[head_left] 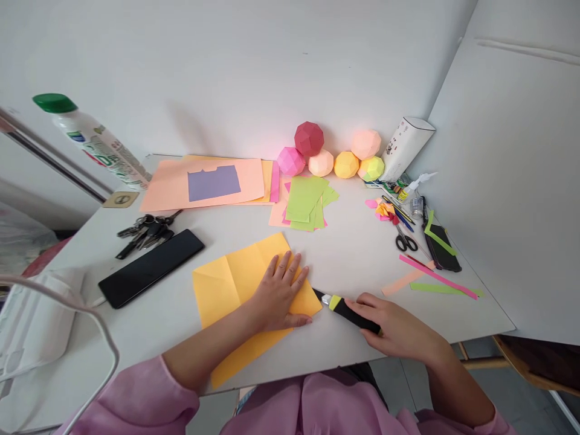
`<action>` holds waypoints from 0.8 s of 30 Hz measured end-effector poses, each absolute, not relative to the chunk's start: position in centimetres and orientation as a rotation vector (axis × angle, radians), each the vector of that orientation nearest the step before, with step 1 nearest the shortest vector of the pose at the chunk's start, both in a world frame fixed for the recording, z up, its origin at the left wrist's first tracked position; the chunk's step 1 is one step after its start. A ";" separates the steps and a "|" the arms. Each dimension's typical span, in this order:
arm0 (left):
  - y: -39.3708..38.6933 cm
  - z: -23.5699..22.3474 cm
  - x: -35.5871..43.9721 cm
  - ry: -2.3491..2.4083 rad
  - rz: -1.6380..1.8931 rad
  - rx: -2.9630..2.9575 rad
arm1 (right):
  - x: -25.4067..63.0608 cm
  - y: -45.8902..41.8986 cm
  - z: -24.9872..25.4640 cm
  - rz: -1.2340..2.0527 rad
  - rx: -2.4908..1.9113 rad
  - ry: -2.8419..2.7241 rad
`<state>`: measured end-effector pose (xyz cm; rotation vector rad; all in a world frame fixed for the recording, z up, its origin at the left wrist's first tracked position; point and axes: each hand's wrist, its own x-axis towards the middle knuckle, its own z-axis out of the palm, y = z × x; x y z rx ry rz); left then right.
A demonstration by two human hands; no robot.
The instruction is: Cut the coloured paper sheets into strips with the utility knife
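A creased orange paper sheet lies on the white table in front of me. My left hand rests flat on its right part, fingers spread, pressing it down. My right hand is closed around a black and yellow-green utility knife. The knife's tip touches the sheet's right edge just beside my left hand.
A black phone and keys lie left. Peach, purple and green papers and several paper balls sit at the back. Scissors, pens, paper strips and another phone lie right. A bottle stands far left.
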<state>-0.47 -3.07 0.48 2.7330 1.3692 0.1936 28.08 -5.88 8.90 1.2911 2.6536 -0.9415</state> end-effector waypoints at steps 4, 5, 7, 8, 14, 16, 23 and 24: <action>-3.1 0.7 -0.4 1.369 0.171 2.731 | 28.1 -5.6 9.1 -0.946 1.312 2.616; -3.1 0.6 -0.4 1.370 0.174 2.730 | 28.0 -5.4 9.0 -0.943 1.305 2.625; -3.1 0.6 -0.4 1.373 0.189 2.730 | 27.7 -5.1 8.9 -0.938 1.290 2.649; -3.1 0.5 -0.4 1.372 0.197 2.731 | 27.6 -5.0 8.8 -0.939 1.282 2.660; -3.1 0.3 -0.5 1.348 0.199 2.742 | 28.1 -4.7 8.9 -0.937 1.307 2.645; -3.1 0.4 -0.5 1.349 0.196 2.735 | 27.9 -4.6 8.9 -0.931 1.310 2.641; -3.0 0.9 -0.4 1.354 0.172 2.687 | 26.7 -4.1 9.1 -0.878 1.299 2.657; -3.0 1.0 -0.4 1.348 0.165 2.683 | 26.8 -4.1 9.1 -0.878 1.310 2.649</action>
